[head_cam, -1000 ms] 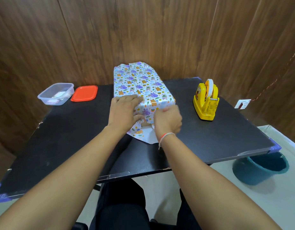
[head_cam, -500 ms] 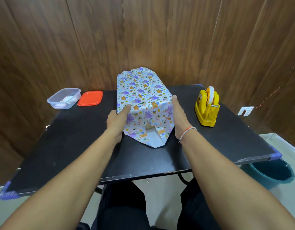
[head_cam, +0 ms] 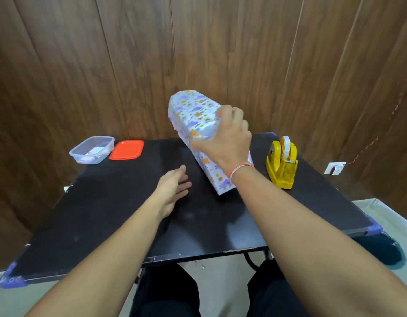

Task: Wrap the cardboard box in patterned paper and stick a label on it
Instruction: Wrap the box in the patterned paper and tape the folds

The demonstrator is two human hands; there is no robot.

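Box [head_cam: 199, 124] tilted on its near end above tabletop [head_cam: 120, 213], long axis toward 11 o'clock. Right hand [head_cam: 223, 140] grip wrapped around its upper part; left hand [head_cam: 172, 191] relaxed, empty, at 8 o'clock.

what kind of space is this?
Probably a small indoor craft or packing station: a black table against a wood-panelled wall, with a yellow tape dispenser beside the part-wrapped box.

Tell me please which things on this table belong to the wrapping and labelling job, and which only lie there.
For the job:
- wrapped box, tilted up, gripped by the right hand
- yellow tape dispenser
- left hand, open beside the box

Lying about:
- clear container, something pale inside, too small to identify
- orange lid
- teal bucket on the floor
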